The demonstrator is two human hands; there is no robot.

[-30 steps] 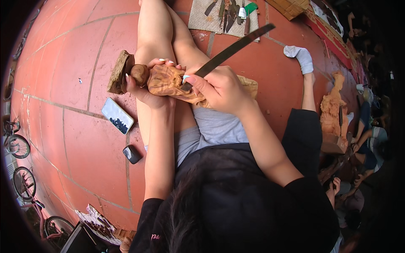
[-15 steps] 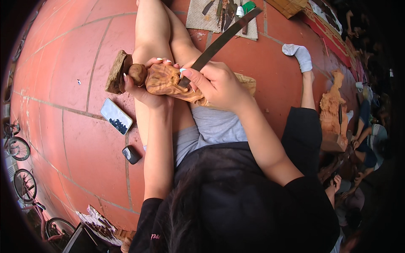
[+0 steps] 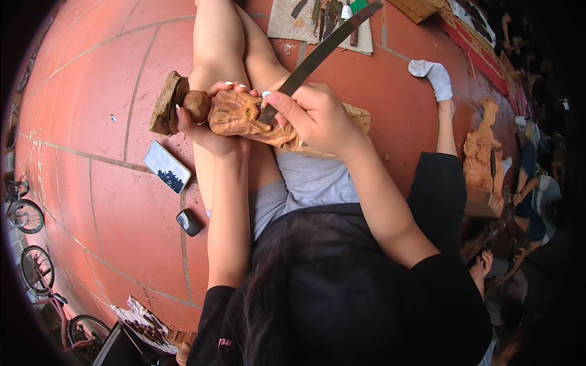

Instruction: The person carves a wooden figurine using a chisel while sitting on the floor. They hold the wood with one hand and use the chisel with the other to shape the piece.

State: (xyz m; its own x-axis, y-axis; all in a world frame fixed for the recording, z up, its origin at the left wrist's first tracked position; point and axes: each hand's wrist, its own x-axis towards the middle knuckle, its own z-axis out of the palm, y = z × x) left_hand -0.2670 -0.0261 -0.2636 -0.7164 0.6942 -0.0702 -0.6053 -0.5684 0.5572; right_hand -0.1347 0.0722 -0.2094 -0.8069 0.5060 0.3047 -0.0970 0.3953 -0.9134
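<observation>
A carved wooden figurine [image 3: 232, 114], golden brown with a round head and draped folds, lies across my thighs, its head end to the left. My left hand [image 3: 213, 139] is closed round it near the head, thumb on the near side and fingertips on the far side. In my right hand [image 3: 320, 119] I grip a long, flat, dark metal carving blade [image 3: 326, 52] between thumb and fingers. Its lower end meets the carved folds at the figurine's middle; the long end points up and right. My right hand hides part of the figurine's lower end.
A phone [image 3: 166, 166] and a small black case [image 3: 189, 222] lie on the red tiles at left. Several tools rest on a pale mat [image 3: 287, 27] ahead. Another carved wooden figure [image 3: 482, 158] stands at right, with people beyond it. Bicycles [image 3: 36, 268] are at the far left.
The blade's long end has shifted slightly up and right as my right hand tilts. My left hand and the figurine have moved only a little to the left.
</observation>
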